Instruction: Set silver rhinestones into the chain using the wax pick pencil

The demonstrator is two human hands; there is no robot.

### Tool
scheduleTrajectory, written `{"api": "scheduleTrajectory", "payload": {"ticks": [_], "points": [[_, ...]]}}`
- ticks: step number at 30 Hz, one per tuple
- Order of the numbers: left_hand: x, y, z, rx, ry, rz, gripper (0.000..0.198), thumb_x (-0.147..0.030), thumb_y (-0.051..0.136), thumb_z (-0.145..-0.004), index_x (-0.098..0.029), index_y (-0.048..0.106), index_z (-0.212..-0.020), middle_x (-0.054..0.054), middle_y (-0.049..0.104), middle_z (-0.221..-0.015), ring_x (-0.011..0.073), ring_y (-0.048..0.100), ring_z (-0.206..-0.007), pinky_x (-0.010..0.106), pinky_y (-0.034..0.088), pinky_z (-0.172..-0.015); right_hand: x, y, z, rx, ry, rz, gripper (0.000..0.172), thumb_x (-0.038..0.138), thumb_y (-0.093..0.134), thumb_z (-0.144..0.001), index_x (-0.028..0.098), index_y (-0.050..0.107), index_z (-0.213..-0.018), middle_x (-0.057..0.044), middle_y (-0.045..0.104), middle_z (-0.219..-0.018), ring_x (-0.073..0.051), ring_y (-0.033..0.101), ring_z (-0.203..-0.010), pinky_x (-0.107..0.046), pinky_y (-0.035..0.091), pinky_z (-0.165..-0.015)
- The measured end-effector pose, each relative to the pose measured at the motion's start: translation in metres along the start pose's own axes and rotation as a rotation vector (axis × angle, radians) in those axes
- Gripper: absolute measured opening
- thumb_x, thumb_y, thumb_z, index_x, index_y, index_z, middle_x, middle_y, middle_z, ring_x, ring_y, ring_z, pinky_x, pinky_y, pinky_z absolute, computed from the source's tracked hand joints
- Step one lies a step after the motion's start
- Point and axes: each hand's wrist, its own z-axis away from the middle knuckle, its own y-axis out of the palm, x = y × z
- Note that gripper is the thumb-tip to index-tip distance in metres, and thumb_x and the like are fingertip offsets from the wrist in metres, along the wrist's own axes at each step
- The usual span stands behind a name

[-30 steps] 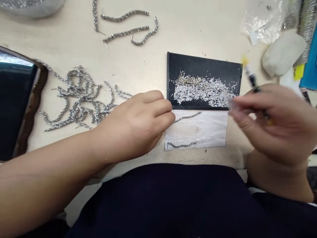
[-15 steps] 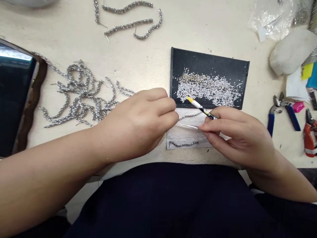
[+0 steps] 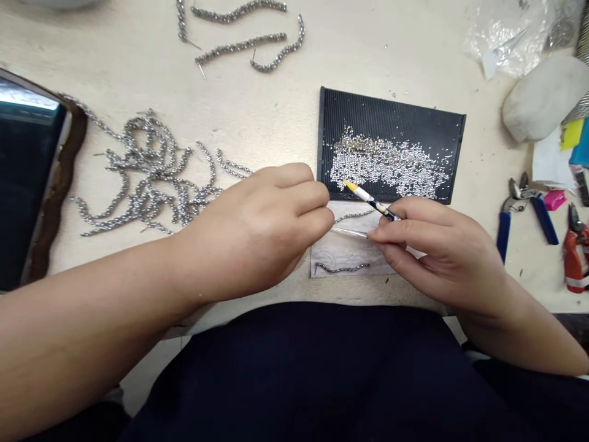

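Note:
My left hand (image 3: 269, 230) rests curled at the lower left edge of a black ribbed bead board (image 3: 391, 104), its fingertips over one end of a thin silver beaded strand (image 3: 354, 215). My right hand (image 3: 437, 258) pinches a fine steel needle (image 3: 350, 232), which points left toward that strand. A yellow-tipped pen-like tool (image 3: 370, 199) lies across its fingers. Many small silver beads (image 3: 389, 162) cover the board's middle. Below the board lies a white paper pad (image 3: 350, 253) with a short beaded strand (image 3: 343, 267) on it. The strand's held end is hidden by my fingers.
A tangled heap of beaded strands (image 3: 147, 178) lies left of my left hand, with several more strands (image 3: 243, 43) beyond. Pliers (image 3: 519, 205) and red-handled cutters (image 3: 575, 258) lie at right, near a white lump (image 3: 543, 98), plastic bag (image 3: 506, 37) and dark framed panel (image 3: 27, 178).
My right hand has come down and left from above the board's right end, and now holds the needle beside the strand. My left hand has barely moved.

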Motion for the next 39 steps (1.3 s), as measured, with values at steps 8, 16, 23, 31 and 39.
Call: {"api": "scheduleTrajectory", "payload": {"ticks": [8,16,23,31,39], "points": [[0.0001,-0.0001,0.0001,-0.024,0.023,0.020,0.026,-0.011,0.048,-0.105,-0.020,0.071,-0.095,0.006,0.072,-0.095,0.0242,0.062,-0.090,0.040,0.060,-0.081,0.0003,-0.0009,0.0003,0.002,-0.009,0.008,0.022,0.006,0.065,-0.099,0.023,0.075,-0.107,-0.003,0.072,-0.089,-0.017,0.071,-0.075,-0.030,0.055,-0.061],[0.0003,0.0007,0.0008,-0.039,0.016,0.014,0.026,-0.010,0.049,-0.104,-0.019,0.071,-0.093,0.006,0.073,-0.095,0.0236,0.064,-0.090,0.039,0.062,-0.080,0.0013,-0.0042,0.0033,-0.017,-0.005,0.031,0.019,0.006,0.066,-0.100,0.021,0.076,-0.106,-0.003,0.068,-0.085,-0.016,0.066,-0.071,-0.029,0.051,-0.060],[0.0005,0.0023,0.0007,-0.085,0.034,0.004,0.023,-0.009,0.052,-0.103,-0.018,0.072,-0.095,0.006,0.073,-0.094,0.0239,0.064,-0.087,0.039,0.063,-0.078,-0.0002,-0.0015,0.0016,0.007,-0.005,0.017,0.020,0.006,0.063,-0.101,0.016,0.080,-0.105,-0.005,0.071,-0.087,-0.016,0.067,-0.073,-0.030,0.051,-0.062],[0.0001,0.0031,0.0004,-0.094,0.028,-0.002,0.024,-0.010,0.051,-0.103,-0.019,0.071,-0.094,0.006,0.073,-0.093,0.0234,0.065,-0.087,0.038,0.062,-0.076,-0.0002,-0.0005,-0.0007,0.010,-0.002,0.038,0.020,0.006,0.063,-0.100,0.015,0.081,-0.102,-0.006,0.072,-0.087,-0.017,0.068,-0.073,-0.030,0.051,-0.061],[0.0014,0.0031,0.0038,-0.096,0.023,-0.015,0.027,-0.011,0.049,-0.105,-0.019,0.071,-0.093,0.006,0.073,-0.094,0.0229,0.066,-0.088,0.038,0.062,-0.077,0.0010,-0.0043,0.0025,0.012,-0.001,0.041,0.020,0.006,0.064,-0.100,0.015,0.081,-0.105,-0.005,0.070,-0.086,-0.016,0.066,-0.073,-0.030,0.050,-0.061]]}}
